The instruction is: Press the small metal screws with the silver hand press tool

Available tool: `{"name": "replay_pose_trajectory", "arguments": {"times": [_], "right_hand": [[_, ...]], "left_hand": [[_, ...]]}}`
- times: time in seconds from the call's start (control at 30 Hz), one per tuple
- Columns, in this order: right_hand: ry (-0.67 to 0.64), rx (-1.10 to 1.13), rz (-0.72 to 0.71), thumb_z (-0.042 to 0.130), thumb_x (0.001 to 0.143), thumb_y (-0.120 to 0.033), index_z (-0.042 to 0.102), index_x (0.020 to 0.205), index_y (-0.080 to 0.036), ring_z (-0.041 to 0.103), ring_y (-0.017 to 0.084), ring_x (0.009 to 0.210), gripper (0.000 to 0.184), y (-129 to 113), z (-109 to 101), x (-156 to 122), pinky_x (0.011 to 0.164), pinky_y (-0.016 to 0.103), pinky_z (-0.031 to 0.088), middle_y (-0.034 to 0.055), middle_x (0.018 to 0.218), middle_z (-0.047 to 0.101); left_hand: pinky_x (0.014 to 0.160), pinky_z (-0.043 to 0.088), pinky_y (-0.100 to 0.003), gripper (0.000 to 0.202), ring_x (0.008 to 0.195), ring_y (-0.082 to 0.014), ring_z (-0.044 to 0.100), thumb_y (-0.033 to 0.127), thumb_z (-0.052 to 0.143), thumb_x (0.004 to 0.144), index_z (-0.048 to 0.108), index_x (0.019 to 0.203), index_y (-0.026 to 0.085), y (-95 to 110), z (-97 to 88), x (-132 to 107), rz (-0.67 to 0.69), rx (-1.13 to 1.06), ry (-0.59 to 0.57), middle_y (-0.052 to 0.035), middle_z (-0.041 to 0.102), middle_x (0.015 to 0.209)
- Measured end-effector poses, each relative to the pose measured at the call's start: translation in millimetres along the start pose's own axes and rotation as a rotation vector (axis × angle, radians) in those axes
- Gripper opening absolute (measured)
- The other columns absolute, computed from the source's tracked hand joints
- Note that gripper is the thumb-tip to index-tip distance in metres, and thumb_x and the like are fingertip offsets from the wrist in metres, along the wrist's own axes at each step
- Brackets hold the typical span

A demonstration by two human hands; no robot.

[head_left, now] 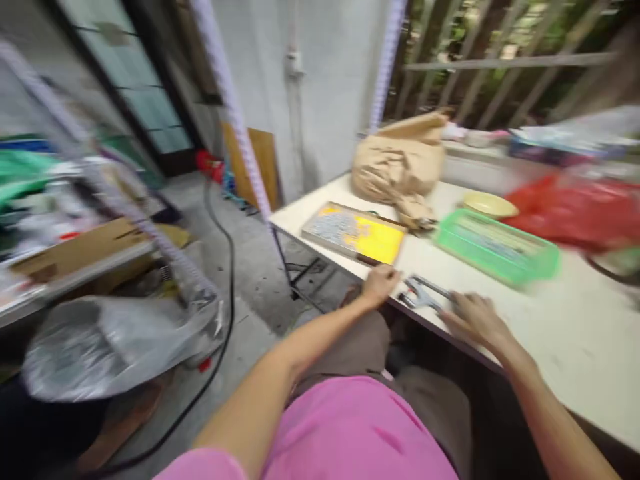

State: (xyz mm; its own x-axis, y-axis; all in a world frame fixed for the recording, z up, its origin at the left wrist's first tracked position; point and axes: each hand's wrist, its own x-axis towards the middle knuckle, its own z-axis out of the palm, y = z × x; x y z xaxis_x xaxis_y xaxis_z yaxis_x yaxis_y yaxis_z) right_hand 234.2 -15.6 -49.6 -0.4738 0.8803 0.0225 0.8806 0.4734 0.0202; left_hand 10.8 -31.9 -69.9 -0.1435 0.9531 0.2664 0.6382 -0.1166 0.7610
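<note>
My left hand (381, 283) is curled at the table's front edge, just below the near corner of a shallow tray (325, 235). Its fingers look closed, and whatever they may hold is hidden. In the tray lie many small grey pieces (333, 223) on the left and a bright yellow area (377, 239) on the right. My right hand (477, 317) rests low over the table, its fingers closed around the handle end of a metal hand tool (423, 293) with a touch of red. Blur hides the tool's exact kind.
On the white table (575, 347) stand a crumpled brown paper bag (395, 163), a green plastic tray (500, 250), a pale yellow dish (490, 203) and a red plastic bag (580, 210). To the left, a black cable (231, 280) crosses the floor near a cluttered shelf with clear plastic (110, 347).
</note>
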Motion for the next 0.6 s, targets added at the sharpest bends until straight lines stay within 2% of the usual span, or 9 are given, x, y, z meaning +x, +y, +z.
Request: {"name": "replay_pose_trajectory", "arguments": {"times": [0.07, 0.17, 0.27, 0.6], "right_hand": [[-0.041, 0.018, 0.081, 0.048, 0.087, -0.049, 0.056, 0.116, -0.019, 0.050, 0.031, 0.103, 0.042, 9, -6, -20, 0.083, 0.041, 0.045, 0.0155, 0.112, 0.056], [-0.057, 0.075, 0.115, 0.049, 0.085, -0.049, 0.050, 0.123, -0.017, 0.045, 0.032, 0.105, 0.050, 8, -13, -17, 0.086, 0.040, 0.042, 0.0155, 0.116, 0.053], [-0.059, 0.092, 0.133, 0.048, 0.084, -0.050, 0.050, 0.123, -0.017, 0.044, 0.031, 0.105, 0.051, 4, -14, -13, 0.086, 0.040, 0.041, 0.0150, 0.116, 0.052], [-0.052, 0.064, 0.105, 0.041, 0.084, -0.057, 0.050, 0.127, -0.015, 0.044, 0.036, 0.104, 0.060, 20, 14, -13, 0.078, 0.042, 0.042, 0.0188, 0.118, 0.051]], "left_hand": [[0.066, 0.040, -0.021, 0.026, 0.071, -0.0122, 0.057, 0.030, 0.051, 0.087, 0.063, 0.068, 0.018, 1, -2.5, 8, 0.008, 0.018, 0.023, -0.0026, 0.065, 0.075], [0.070, 0.039, -0.023, 0.029, 0.072, -0.0125, 0.056, 0.032, 0.050, 0.088, 0.061, 0.066, 0.018, 6, -4.2, 13, 0.027, 0.055, -0.003, -0.0027, 0.065, 0.076], [0.070, 0.038, -0.022, 0.029, 0.071, -0.0119, 0.056, 0.033, 0.050, 0.088, 0.061, 0.066, 0.018, 10, -5.8, 8, 0.047, 0.107, 0.005, -0.0022, 0.065, 0.075], [0.067, 0.038, -0.024, 0.029, 0.074, -0.0148, 0.059, 0.036, 0.050, 0.089, 0.067, 0.074, 0.017, 6, 4.4, 2, 0.031, 0.161, 0.014, -0.0049, 0.067, 0.081]]}}
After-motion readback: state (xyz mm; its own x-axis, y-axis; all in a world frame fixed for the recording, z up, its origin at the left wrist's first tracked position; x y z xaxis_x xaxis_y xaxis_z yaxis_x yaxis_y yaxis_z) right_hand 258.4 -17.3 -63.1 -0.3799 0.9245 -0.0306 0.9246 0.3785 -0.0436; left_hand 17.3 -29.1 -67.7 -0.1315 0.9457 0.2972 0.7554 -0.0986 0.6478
